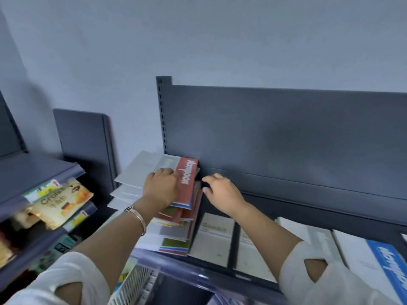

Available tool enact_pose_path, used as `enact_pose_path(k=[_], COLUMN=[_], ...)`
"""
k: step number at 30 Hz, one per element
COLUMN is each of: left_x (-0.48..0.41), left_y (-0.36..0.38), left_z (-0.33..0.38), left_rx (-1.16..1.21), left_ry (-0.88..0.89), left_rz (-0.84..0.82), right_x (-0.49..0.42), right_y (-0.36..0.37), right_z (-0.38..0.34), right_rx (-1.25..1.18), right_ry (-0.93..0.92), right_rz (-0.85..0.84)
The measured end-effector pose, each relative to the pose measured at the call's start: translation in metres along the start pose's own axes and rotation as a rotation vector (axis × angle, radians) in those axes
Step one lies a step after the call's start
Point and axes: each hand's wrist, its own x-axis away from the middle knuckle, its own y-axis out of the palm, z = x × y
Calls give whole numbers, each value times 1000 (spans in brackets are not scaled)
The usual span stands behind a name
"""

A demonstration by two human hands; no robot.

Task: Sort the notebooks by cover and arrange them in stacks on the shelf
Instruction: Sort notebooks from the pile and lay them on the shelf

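Partly hiding the notebook stack [176, 219], left hand [161, 188] presses flat; right hand [222, 194] hovers, fingers loosely spread.

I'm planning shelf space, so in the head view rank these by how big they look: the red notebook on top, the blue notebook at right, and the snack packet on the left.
1. Red notebook
2. Blue notebook, though cut off by the frame, so unsure
3. Snack packet, nearly alike; nearness may mislead

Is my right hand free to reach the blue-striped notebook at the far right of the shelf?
Probably yes. The right hand looks empty, hovering by the red-striped notebook, and nothing stands between it and the blue-striped notebook, which lies on top, uncovered.
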Motion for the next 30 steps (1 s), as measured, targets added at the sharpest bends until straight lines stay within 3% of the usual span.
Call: enact_pose_path(k=[8,14,16,20,23,27,30], left_x=[-42,-65,-66,-64,-64,-67,-69], left_y=[10,24,30,26,16,6,6], left_z=[-116,-151,-159,-165,-161,-132,-103], left_rx=[75,778,958,1112,1391,1470,1371], left_ry=[-283,-526,-554,-465,-365,-240,-144], left_rz=[-77,-227,-193,59,166,78,15], right_x=[-66,-95,-100,-107,-113,-120,-112], right_y=[32,55,58,60,60,54,44], right_z=[-64,-89,-93,-95,-93,-89,-72], right_rx=[-86,-182,-237,-334,-637,-1120,-1145], right_ry=[43,68,80,102,205,463,582], right_rz=[-125,-244,-219,-185,-79,81,246])
